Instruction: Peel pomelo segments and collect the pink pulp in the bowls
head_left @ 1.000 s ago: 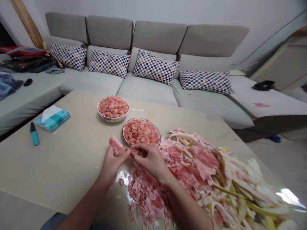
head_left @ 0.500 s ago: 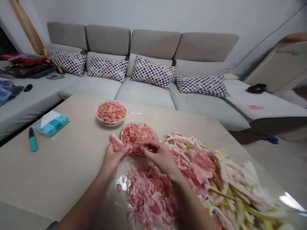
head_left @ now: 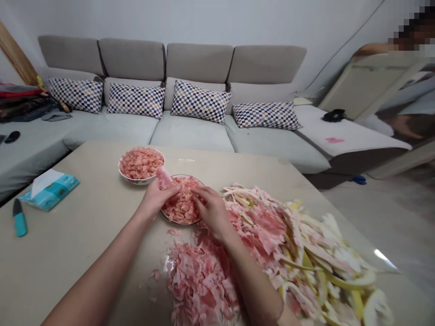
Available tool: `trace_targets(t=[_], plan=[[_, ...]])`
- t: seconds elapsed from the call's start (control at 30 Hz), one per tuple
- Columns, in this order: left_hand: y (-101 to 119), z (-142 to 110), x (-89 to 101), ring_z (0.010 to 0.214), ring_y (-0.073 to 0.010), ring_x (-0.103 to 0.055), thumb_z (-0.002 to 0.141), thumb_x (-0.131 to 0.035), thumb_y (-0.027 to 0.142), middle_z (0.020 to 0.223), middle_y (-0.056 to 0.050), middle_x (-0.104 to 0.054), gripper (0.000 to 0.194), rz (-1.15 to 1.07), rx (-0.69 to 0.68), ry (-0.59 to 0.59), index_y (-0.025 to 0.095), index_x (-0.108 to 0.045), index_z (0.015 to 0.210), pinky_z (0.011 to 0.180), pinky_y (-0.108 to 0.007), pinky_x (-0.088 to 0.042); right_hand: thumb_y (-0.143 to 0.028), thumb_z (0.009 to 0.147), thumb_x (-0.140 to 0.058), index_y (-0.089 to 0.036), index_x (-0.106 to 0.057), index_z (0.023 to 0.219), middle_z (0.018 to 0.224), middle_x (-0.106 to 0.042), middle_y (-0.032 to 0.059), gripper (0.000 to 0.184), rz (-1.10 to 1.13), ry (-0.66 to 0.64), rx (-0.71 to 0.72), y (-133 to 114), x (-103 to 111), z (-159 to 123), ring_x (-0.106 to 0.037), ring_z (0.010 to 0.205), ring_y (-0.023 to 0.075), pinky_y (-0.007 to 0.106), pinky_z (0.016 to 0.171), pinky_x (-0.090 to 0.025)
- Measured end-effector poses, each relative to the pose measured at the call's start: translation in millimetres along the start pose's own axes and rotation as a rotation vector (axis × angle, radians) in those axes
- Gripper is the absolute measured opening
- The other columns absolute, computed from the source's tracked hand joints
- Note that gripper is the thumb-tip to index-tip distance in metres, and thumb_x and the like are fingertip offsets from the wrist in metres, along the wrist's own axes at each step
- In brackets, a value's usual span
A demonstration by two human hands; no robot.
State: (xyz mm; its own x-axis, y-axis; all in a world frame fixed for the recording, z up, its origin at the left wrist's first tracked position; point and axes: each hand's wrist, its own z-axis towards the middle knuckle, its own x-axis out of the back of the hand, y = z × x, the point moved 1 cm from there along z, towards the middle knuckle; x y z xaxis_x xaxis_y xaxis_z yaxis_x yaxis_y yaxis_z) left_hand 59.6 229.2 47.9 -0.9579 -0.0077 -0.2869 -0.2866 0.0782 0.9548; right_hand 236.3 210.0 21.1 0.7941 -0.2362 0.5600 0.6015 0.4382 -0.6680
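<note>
My left hand (head_left: 154,198) is closed round a pink pomelo segment (head_left: 163,176), held over the near plate's left edge. My right hand (head_left: 211,209) hovers over the right side of that dark-rimmed plate (head_left: 169,217), fingers curled in a pinch above the peeled pink flesh; what they hold is too small to name. A white bowl (head_left: 126,175) heaped with more peeled flesh stands just behind, to the left. A big heap of pink membrane and yellow-white peel (head_left: 272,240) covers the table to the right of and below my hands.
A blue tissue pack (head_left: 49,190) and a teal-handled knife (head_left: 19,218) lie at the table's left edge (head_left: 68,226). A grey sofa with checked cushions (head_left: 199,101) runs behind. Another person sits at the far right (head_left: 408,104).
Both hands moved forward from the table edge over the near plate. The right hand left the segment and reached onto the plate. The camera panned right.
</note>
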Motion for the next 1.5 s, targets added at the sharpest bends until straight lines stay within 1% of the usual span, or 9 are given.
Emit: trace_targets(t=[0.23, 0.33, 0.43, 0.57, 0.97, 1.1, 1.23, 1.37, 1.5], plan=[[8, 8, -4.1, 0.068, -0.0151, -0.064, 0.057, -0.086, 0.024, 0.075, 0.0, -0.064, 0.038, 0.009, 0.021, -0.069, 0.016, -0.056, 0.08, 0.069, -0.029, -0.055, -0.022, 0.087, -0.058, -0.02, -0.071, 0.105, 0.105, -0.068, 0.0104, 0.022, 0.11, -0.015, -0.051, -11, 16, -1, -0.064, 0.096, 0.0213, 0.037, 0.088, -0.051], [11, 2, -9.5, 0.07, -0.0162, -0.064, 0.059, -0.084, 0.027, 0.079, -0.002, -0.067, 0.037, 0.088, 0.014, -0.128, 0.015, -0.059, 0.083, 0.067, -0.027, -0.052, -0.029, 0.084, -0.065, -0.02, -0.069, 0.109, 0.105, -0.071, 0.0085, 0.027, 0.242, -0.02, -0.119, -21, 14, 0, -0.066, 0.091, 0.0201, 0.033, 0.081, -0.054], [11, -3, -12.7, 0.07, -0.0164, -0.063, 0.061, -0.082, 0.031, 0.078, -0.001, -0.066, 0.035, 0.178, -0.001, -0.159, 0.016, -0.058, 0.082, 0.065, -0.027, -0.05, -0.026, 0.083, -0.066, -0.02, -0.07, 0.105, 0.102, -0.073, 0.0068, 0.024, 0.299, 0.011, -0.14, -25, 11, 2, -0.068, 0.088, 0.019, 0.032, 0.082, -0.054], [8, 0, -12.7, 0.072, -0.0166, -0.061, 0.061, -0.081, 0.034, 0.08, -0.001, -0.064, 0.038, 0.27, -0.008, -0.144, 0.016, -0.057, 0.085, 0.066, -0.027, -0.049, -0.023, 0.083, -0.063, -0.018, -0.073, 0.092, 0.091, -0.075, 0.0056, 0.015, 0.284, 0.06, -0.156, -21, 12, 3, -0.07, 0.081, 0.0186, 0.031, 0.079, -0.055], [22, 23, -11.5, 0.067, -0.0172, -0.058, 0.057, -0.078, 0.027, 0.071, 0.001, -0.062, 0.03, 0.498, -0.135, -0.048, 0.015, -0.056, 0.073, 0.062, -0.027, -0.043, -0.015, 0.082, -0.056, -0.019, -0.074, 0.092, 0.093, -0.076, 0.005, 0.021, 0.182, 0.077, -0.161, 0, 9, 17, -0.071, 0.08, 0.0186, 0.032, 0.079, -0.057], [27, 25, -15.6, 0.073, -0.02, -0.063, 0.059, -0.076, 0.023, 0.078, -0.004, -0.07, 0.024, 0.462, -0.134, -0.097, 0.014, -0.06, 0.074, 0.067, -0.029, -0.046, -0.009, 0.08, -0.055, -0.023, -0.074, 0.092, 0.098, -0.076, 0.0031, 0.027, 0.14, 0.031, -0.1, 3, 1, 24, -0.071, 0.09, 0.0193, 0.034, 0.085, -0.055], [29, 26, -16.8, 0.08, -0.022, -0.066, 0.058, -0.077, 0.019, 0.086, -0.009, -0.074, 0.024, 0.381, -0.102, -0.12, 0.014, -0.061, 0.075, 0.073, -0.032, -0.049, -0.007, 0.082, -0.052, -0.02, -0.073, 0.097, 0.104, -0.074, 0.0068, 0.029, 0.09, 0.029, -0.062, 6, 3, 24, -0.068, 0.097, 0.02, 0.035, 0.089, -0.053], [25, 22, -7.4, 0.076, -0.0203, -0.066, 0.056, -0.08, 0.019, 0.081, -0.007, -0.073, 0.029, 0.263, -0.058, -0.066, 0.014, -0.061, 0.077, 0.077, -0.034, -0.051, -0.008, 0.085, -0.05, -0.02, -0.071, 0.105, 0.111, -0.072, 0.0074, 0.031, 0.036, 0.004, -0.012, 7, 4, 27, -0.065, 0.105, 0.0198, 0.036, 0.096, -0.049], [16, 5, 4.9, 0.081, -0.0178, -0.068, 0.068, -0.076, 0.024, 0.083, -0.004, -0.07, 0.024, 0.086, 0.014, -0.063, 0.015, -0.058, 0.082, 0.084, -0.038, -0.055, -0.004, 0.08, -0.052, -0.022, -0.074, 0.098, 0.107, -0.074, 0.0065, 0.033, -0.02, -0.091, 0.05, 8, -4, 36, -0.065, 0.103, 0.0214, 0.036, 0.097, -0.046]])
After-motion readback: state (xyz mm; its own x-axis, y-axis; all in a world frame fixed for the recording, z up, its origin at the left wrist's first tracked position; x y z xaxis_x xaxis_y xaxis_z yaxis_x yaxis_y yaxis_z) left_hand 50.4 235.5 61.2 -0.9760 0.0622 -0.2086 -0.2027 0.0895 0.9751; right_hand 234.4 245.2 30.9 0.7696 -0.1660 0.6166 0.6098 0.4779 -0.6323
